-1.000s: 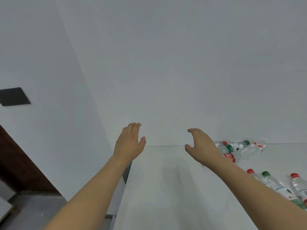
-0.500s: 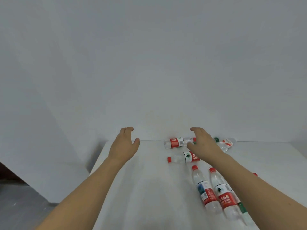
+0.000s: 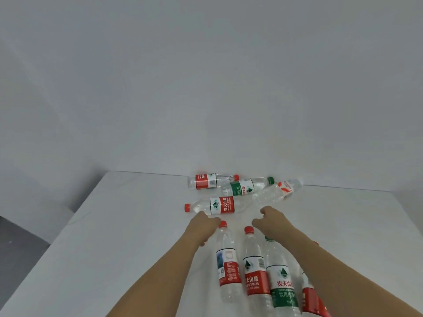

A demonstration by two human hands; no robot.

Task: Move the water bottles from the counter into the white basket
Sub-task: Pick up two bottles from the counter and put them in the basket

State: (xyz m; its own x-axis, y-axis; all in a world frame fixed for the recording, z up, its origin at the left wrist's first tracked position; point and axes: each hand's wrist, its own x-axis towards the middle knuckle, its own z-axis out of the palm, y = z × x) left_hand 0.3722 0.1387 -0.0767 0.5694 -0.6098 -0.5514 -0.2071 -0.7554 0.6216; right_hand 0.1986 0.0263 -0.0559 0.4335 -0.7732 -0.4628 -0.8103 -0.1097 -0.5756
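Several clear water bottles lie on the white counter (image 3: 119,225). At the back lie a red-label bottle (image 3: 203,181), a green-label bottle (image 3: 243,189) and a crumpled bottle (image 3: 277,192). Another red-label bottle (image 3: 220,205) lies sideways in front of them. Near me, several bottles lie side by side, caps pointing away, among them a red-label one (image 3: 227,266) and a green-label one (image 3: 282,282). My left hand (image 3: 202,227) hovers beside that red-label bottle's cap, holding nothing. My right hand (image 3: 272,221) hovers over the near row, fingers loosely curled and empty. The white basket is out of view.
A plain white wall (image 3: 206,88) rises behind the counter. The counter's left edge drops to a dark floor (image 3: 16,243). My right forearm covers part of the near bottles.
The view has swung right and down onto the bottles. Both hands have dropped lower and come closer together over the near bottles.
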